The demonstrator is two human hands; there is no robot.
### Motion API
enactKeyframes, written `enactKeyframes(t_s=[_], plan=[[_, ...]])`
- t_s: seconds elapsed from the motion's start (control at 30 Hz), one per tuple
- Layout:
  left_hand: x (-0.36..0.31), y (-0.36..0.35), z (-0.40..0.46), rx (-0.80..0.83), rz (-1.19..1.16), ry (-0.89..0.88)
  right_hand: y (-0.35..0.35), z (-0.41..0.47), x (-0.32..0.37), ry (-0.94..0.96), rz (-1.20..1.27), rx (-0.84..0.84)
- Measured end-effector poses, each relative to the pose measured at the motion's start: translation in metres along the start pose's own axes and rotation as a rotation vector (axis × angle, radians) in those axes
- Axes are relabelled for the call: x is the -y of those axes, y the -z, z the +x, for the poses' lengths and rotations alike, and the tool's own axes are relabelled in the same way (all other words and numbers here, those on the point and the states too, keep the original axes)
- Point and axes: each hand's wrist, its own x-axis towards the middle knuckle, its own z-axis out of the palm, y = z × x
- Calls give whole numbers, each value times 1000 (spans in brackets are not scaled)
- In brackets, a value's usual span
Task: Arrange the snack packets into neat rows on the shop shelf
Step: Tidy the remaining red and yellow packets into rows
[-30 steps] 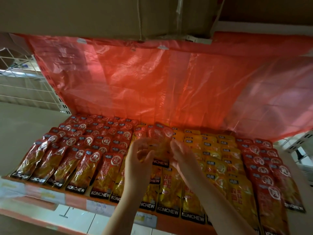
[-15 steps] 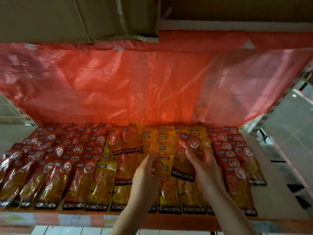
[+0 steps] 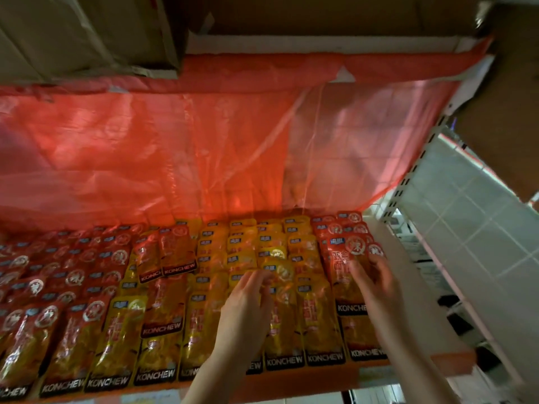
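Observation:
Snack packets lie in overlapping rows on the shelf (image 3: pixel 376 374): red ones (image 3: pixel 67 275) at the left, yellow ones (image 3: pixel 242 246) in the middle, a narrow red column (image 3: pixel 335 228) at the right. My right hand (image 3: pixel 379 287) pinches a red packet (image 3: pixel 344 258) and holds it flat over that right red column. My left hand (image 3: pixel 248 307) reaches over the yellow rows, its fingertips touching a yellow packet (image 3: pixel 280 272); the fingers are blurred. Three red packets (image 3: pixel 175 255) lie out of place on the yellow rows left of my hands.
A red plastic sheet (image 3: pixel 175 156) hangs behind the shelf. Cardboard boxes (image 3: pixel 87 33) sit on the board above. A white slotted upright (image 3: pixel 408 185) bounds the shelf at the right, with tiled floor (image 3: pixel 481 228) beyond. Price labels run along the orange front lip.
My right hand carried the red packet from the middle yellow rows to the right red column. My left hand shifted right onto the yellow packets. The view swung right.

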Motion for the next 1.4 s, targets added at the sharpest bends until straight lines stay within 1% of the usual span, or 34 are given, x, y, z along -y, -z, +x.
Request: enactKeyframes(t_s=[0.1,0.23,0.3,0.43,0.57,0.73,0.9,1.0,1.13,1.2,1.33,1.4], plan=[[-10,-13,5,13,15,-13,18,8,-13,-37,13,-1],[-21,-29,11,24,32,-34,38,14,-23,-84,24,41],[-26,-37,14,27,44,-40,47,18,-27,-91,23,23],[-35,-52,18,34,60,-36,63,27,-39,-79,-77,-52],[-41,-62,22,48,77,-46,75,33,-58,-75,-141,-61],[-45,-74,23,49,83,-48,73,34,-77,-10,-294,-72],[-48,-81,25,51,86,-45,64,32,-83,40,-346,-114],[-49,-83,26,38,87,-45,62,33,-86,66,-471,-156],[-49,-85,27,28,88,-47,63,33,-83,2,-623,-170],[-48,-84,27,29,87,-40,65,31,-80,6,-648,-164],[-45,-81,28,14,94,-39,63,29,-79,77,-618,-120],[-44,-79,28,3,102,-43,61,27,-79,102,-652,-111]])
